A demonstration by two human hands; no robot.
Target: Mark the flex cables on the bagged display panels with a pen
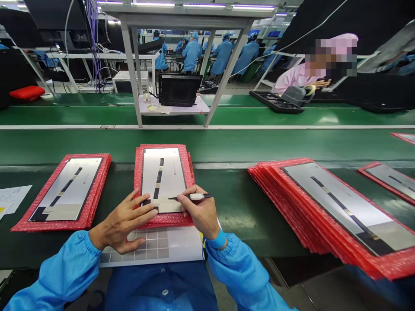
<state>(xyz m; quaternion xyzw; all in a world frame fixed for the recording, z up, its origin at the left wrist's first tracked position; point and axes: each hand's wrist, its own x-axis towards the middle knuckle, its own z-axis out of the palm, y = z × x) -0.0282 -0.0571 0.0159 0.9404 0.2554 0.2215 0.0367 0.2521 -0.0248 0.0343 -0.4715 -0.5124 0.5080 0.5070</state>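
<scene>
A flat silver display panel (168, 172) with a dark strip down its middle lies on red bubble-wrap bags (138, 172) in front of me. My left hand (128, 220) is spread, its fingertips resting on the panel's lower left corner. Between the thumb and fingers of my right hand (202, 211) is a slim pen-like tool (197, 196) with a white body and dark ends. Its dark point is at the pale band along the panel's lower edge; whether it touches cannot be made out. A sheet printed with grey squares (155, 248) lies under the bags, nearest my body.
Another panel on red bags (76, 185) lies to the left, beside papers (14, 198). A taller, slanting stack of bagged panels (275, 194) stands at right. Beyond the green bench (227, 144) are a metal stand (210, 93), a black monitor (179, 90) and a person in pink (292, 80).
</scene>
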